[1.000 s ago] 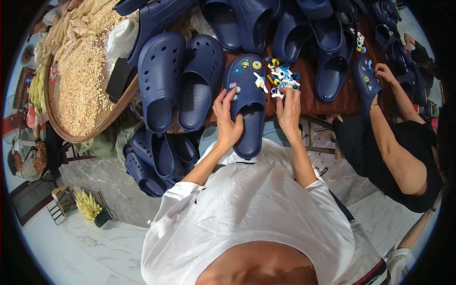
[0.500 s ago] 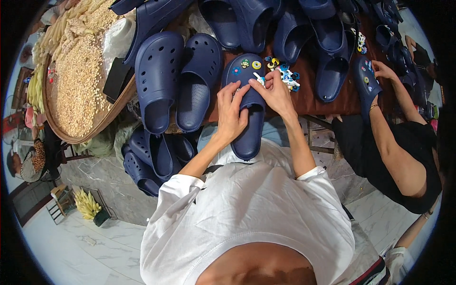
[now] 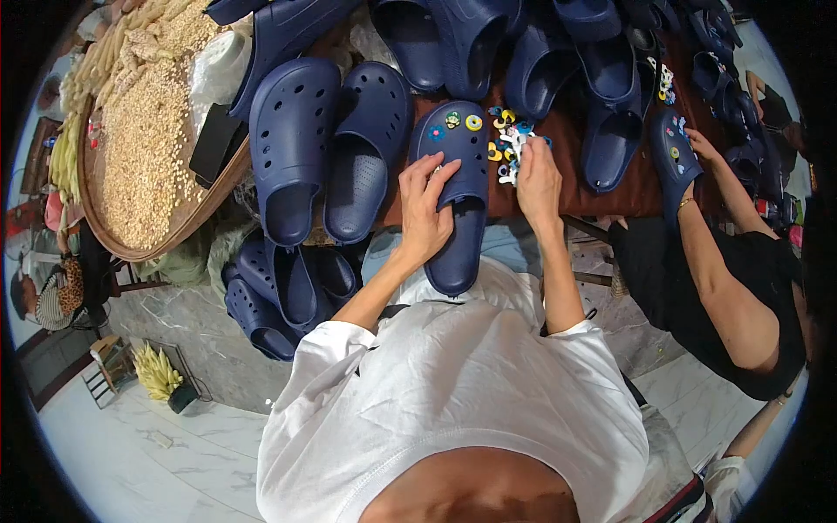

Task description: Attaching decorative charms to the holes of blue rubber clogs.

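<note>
My left hand [image 3: 425, 202] is closed on a navy blue clog [image 3: 464, 166], its fingers over the upper near the opening. The clog lies with its toe away from me and its heel near my lap. On its toe sit a blue flower charm [image 3: 436, 132], a green and brown figure charm [image 3: 452, 119] and a round yellow and white charm [image 3: 473, 123]. Right of the clog, my right hand [image 3: 540, 185] is at a small pile of shoe charms [image 3: 507, 139] in white, yellow, black and blue. Its fingers are drawn together; what they pinch is partly hidden.
More navy clogs [image 3: 292, 148] stand left and along the back of the brown-covered table [image 3: 558, 199]. At far left is a round tray of pale kernels [image 3: 139, 174] with a black phone-like slab [image 3: 216, 144]. On the right, another person's hand [image 3: 704, 148] works at a decorated clog [image 3: 674, 157].
My right hand has moved from the clog's toe, where it pinched a white charm, to the charm pile on the right. My left hand stays on the clog.
</note>
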`<state>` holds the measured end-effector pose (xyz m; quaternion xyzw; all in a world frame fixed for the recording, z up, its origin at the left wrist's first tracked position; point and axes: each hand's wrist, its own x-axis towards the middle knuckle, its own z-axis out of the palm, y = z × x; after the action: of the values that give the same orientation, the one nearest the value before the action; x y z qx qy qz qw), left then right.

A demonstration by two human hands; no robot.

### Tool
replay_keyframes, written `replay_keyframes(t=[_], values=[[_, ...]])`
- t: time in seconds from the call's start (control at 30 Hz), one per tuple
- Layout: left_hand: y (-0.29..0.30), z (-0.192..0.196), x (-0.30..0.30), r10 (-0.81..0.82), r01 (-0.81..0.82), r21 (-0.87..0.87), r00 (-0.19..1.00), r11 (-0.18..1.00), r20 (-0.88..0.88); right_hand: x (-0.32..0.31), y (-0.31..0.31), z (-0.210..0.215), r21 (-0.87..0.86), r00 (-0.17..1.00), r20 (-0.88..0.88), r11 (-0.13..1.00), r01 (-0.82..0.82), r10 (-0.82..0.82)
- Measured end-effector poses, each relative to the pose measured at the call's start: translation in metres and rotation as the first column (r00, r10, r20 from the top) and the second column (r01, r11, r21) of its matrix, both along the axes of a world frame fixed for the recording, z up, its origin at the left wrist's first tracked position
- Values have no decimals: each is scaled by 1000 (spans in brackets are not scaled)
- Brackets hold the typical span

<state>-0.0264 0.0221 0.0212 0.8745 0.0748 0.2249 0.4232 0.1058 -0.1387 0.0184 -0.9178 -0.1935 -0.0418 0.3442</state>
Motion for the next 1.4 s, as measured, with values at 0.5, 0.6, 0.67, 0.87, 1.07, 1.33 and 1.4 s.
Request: replay_keyframes(t=[0.5,0.6,0.67,0.87,1.07,1.33,1.4], values=[[22,82,-12,-172,133,-749,985,649,27,-2,19,17,136,990,63,982,-134,126],[33,148,-9,-327,480,-677,877,559,352,10,36,19,198,984,12,965,-175,176],[35,184,-8,-363,687,-548,722,477,590,14,48,13,147,974,38,963,-226,223],[50,275,-28,-508,851,-413,525,324,683,19,57,9,127,962,81,955,-268,259],[67,278,-44,-501,804,-509,591,307,632,22,63,-10,230,979,-32,955,-190,202],[75,286,-48,-523,848,-524,485,85,701,15,51,-18,316,995,58,944,-98,84],[77,285,-48,-525,854,-519,456,30,719,12,44,-20,368,996,49,926,-85,72]])
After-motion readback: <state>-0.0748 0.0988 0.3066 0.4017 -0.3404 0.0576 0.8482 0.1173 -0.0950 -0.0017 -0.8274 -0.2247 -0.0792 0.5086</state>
